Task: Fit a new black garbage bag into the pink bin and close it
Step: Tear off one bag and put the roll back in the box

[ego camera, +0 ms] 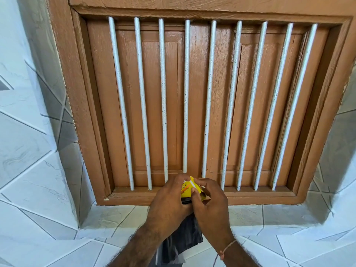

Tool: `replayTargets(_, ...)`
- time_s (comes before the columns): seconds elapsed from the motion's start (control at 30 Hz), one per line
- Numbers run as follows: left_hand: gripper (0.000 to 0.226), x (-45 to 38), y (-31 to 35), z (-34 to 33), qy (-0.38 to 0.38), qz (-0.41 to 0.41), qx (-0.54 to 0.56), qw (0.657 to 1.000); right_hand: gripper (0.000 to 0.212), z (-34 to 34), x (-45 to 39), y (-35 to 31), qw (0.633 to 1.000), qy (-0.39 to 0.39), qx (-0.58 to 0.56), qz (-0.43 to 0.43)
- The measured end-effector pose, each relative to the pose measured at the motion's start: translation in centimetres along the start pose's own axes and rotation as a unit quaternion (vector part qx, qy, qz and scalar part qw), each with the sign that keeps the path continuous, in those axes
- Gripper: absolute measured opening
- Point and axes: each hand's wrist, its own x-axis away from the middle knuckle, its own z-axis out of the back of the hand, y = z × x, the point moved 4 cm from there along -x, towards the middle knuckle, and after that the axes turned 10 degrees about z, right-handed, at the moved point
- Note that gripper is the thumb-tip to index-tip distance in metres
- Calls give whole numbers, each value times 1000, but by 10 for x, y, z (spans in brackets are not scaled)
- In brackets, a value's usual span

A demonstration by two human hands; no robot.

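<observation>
My left hand and my right hand meet in front of the window sill, both gripping a small yellow packet with a black roll showing at its lower end. A black garbage bag hangs down from between my hands, folded flat, over the tiled ledge. My right thumb and fingers pinch the packet's right side; my left fingers wrap its left side. The pink bin is not in view.
A brown wooden window with shut shutters and several white vertical bars fills the view ahead. White marbled wall tiles flank it, and a tiled ledge runs below the frame.
</observation>
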Motion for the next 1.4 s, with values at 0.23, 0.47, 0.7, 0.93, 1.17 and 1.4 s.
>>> replayTargets(0.23,56,8,-55,10,-9,89,-5,996,23,21,-13,32,973,152,-107,-140)
replayTargets(0.47,26,13,-51,2,-24,123,155,980,15,14,-2,55,921,191,-219,-261)
replayTargets(0.7,27,8,-62,-3,15,134,160,978,3,12,-1,57,895,173,-255,-322)
replayTargets(0.93,34,4,-61,-6,26,139,177,974,13,11,0,61,876,165,-290,-349)
replayTargets(1.17,33,-1,-66,-6,32,126,188,974,16,13,3,53,899,174,-266,-301)
replayTargets(1.4,32,-3,-69,-5,44,126,190,973,13,11,4,53,900,121,-283,-307)
